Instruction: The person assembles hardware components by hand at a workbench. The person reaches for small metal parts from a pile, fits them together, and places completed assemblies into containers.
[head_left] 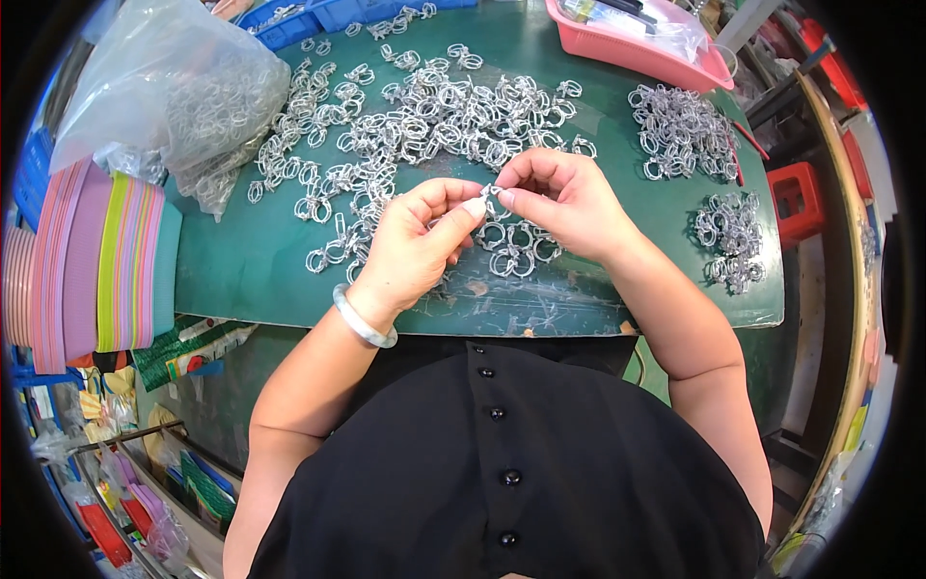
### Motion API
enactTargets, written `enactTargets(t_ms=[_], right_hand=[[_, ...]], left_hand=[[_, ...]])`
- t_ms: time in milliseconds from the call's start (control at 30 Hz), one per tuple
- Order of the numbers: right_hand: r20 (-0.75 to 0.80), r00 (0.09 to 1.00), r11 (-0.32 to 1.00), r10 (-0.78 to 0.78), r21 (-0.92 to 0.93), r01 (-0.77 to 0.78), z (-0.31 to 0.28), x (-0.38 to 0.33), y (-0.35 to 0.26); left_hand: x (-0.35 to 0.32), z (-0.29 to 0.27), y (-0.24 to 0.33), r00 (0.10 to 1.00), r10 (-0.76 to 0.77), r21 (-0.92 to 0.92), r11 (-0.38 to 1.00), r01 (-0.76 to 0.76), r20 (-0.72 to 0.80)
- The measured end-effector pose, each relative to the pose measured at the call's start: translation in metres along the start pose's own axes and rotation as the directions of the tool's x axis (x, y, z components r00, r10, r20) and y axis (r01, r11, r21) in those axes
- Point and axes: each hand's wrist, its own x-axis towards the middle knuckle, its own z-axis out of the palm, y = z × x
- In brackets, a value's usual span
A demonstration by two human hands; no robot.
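My left hand [410, 236], with a pale bangle [365, 318] at the wrist, pinches a small silver wire clamp [491, 196] between thumb and finger. From the other side my right hand [564, 205] grips the same clamp with thumb and forefinger. The fingertips hide much of the piece. Just below the hands lie several loose wire clamps [511, 253], near the table's front edge. Beyond them a large heap of similar clamps [444, 121], each made of bent double rings, spreads over the green table [251, 265].
At the right of the table are two smaller clamp piles [685, 135]. A pink basket [641, 48] stands at the far right, blue trays [333, 13] at the back. A clear plastic bag [207, 106] of clamps and stacked colourful baskets [96, 261] sit at left. A red stool [797, 205] is beyond the right edge.
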Motion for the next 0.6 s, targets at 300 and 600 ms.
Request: enactTargets(t_ms=[300, 600], right_hand=[[0.051, 0.996, 0.994, -0.069, 0.084, 0.064, 0.001, -0.002, 0.005], [0.053, 0.995, 0.987, -0.089, 0.137, 0.081, 0.003, -0.002, 0.009]], left_hand=[[0.000, 0.000, -0.016, 0.919, 0.394, 0.258, 0.887, -0.382, 0.009], [-0.003, 0.002, -0.013, 0.870, 0.494, 0.368, 0.811, -0.454, -0.014]])
